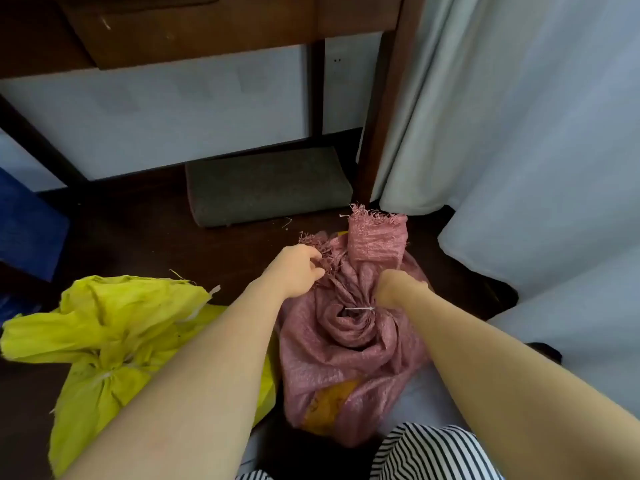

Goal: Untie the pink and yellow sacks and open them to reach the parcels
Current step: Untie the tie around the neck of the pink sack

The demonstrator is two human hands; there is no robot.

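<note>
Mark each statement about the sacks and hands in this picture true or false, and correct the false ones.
1. Both hands are on the pink sack. True.
2. The yellow sack lies to the right of the pink one. False: it lies to its left.
3. A white tie binds the pink sack's neck. True.
4. The left hand grips the yellow sack. False: it holds the pink sack's frayed edge.
5. The yellow sack is wide open. False: it is tied shut.
</note>
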